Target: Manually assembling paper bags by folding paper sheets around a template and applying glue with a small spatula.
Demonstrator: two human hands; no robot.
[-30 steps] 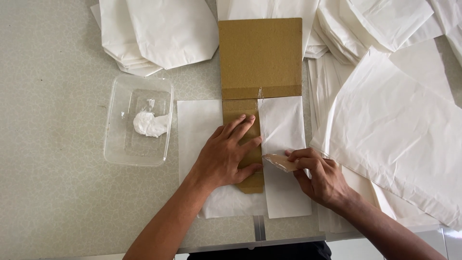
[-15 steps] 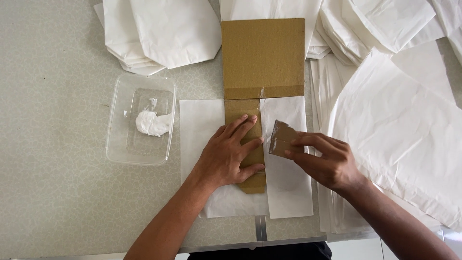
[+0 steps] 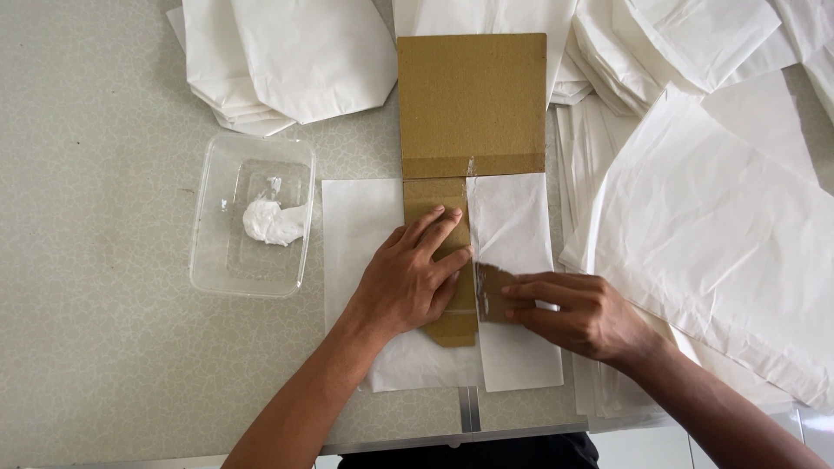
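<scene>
Speckled grey-green counter (image 3: pixel 95 365) carries all items in view. White paper sheets and bags lie in loose stacks (image 3: pixel 712 226) along the far edge and the right side; their number cannot be counted. One brown cardboard template (image 3: pixel 473 104), wide at the far end and narrow toward the person, lies at centre on one white paper sheet (image 3: pixel 360 234), whose right part is folded over beside the narrow strip. One clear plastic tub (image 3: pixel 252 217), left of the sheet and apart from it, holds one lump of white paste (image 3: pixel 271 221).

Left hand (image 3: pixel 408 282) lies flat and open, pressing the narrow strip onto the sheet. Right hand (image 3: pixel 573 313) is closed in a pinch on one small brown card scraper (image 3: pixel 493 293), its edge at the fold seam.

Judgement: the sheet is light, thin and limp, likely to crease or tear; hold it flat under the palm, away from pasted edges. The cardboard looks stiff and light.
</scene>
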